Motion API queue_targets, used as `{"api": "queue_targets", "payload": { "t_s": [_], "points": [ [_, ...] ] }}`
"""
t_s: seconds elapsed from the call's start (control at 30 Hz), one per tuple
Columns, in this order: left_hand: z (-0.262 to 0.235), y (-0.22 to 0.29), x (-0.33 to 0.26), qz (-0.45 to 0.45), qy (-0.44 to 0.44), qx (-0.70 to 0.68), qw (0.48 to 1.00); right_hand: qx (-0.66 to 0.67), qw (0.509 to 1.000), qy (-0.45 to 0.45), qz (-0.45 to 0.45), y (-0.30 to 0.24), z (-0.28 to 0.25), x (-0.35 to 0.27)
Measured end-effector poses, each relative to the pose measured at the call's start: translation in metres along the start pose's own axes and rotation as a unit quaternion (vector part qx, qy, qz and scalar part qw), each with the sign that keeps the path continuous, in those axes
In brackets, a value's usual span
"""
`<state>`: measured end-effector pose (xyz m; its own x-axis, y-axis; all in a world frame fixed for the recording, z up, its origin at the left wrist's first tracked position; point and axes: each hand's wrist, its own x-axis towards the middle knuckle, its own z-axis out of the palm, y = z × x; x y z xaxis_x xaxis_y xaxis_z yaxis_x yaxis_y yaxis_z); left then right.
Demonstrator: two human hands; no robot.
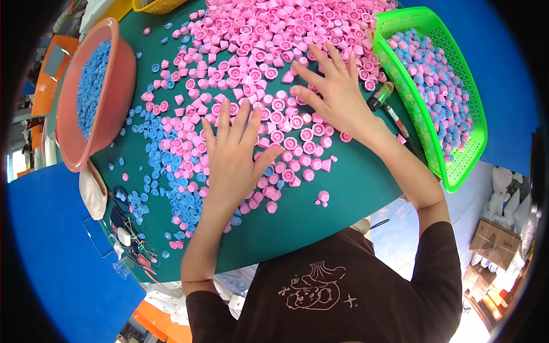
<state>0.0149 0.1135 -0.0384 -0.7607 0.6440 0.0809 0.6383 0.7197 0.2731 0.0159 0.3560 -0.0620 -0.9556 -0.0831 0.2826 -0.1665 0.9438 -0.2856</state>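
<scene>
Many small pink plastic cup-shaped pieces [286, 26] are spread over the green table [357, 177], densest at the far side. My left hand [231, 151] lies over the pieces near the middle, palm down with fingers spread. Farther away and to the right, my right hand [340, 94] is likewise palm down and spread, its fingertips at the edge of the dense pink heap. Neither hand grips anything visible; what lies under the palms is hidden. Small blue cap-like pieces [186, 206] are scattered left of my left hand, partly mixed with pink ones.
At left a salmon-coloured basin [123, 86] holds blue pieces. A bright green basket [413, 108] of pink-and-blue pieces stands at right, beside a green-labelled tube [380, 97] and a red-and-black marker [396, 120]. Cords and small tools [134, 243] lie at the near-left edge.
</scene>
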Motion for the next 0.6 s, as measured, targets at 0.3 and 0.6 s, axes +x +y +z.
{"api": "queue_targets", "payload": {
  "t_s": [0.3, 0.6],
  "points": [
    [0.008, -0.021, 0.036, 0.051, 0.027, 0.007, 0.998, 0.039, 0.998, 0.003, -0.042, -0.011, -0.005, 0.005],
    [0.008, -0.023, 0.029, 0.056, 0.004, 0.006, 0.998, 0.023, 0.998, -0.031, -0.057, -0.005, -0.013, -0.006]
  ]
}}
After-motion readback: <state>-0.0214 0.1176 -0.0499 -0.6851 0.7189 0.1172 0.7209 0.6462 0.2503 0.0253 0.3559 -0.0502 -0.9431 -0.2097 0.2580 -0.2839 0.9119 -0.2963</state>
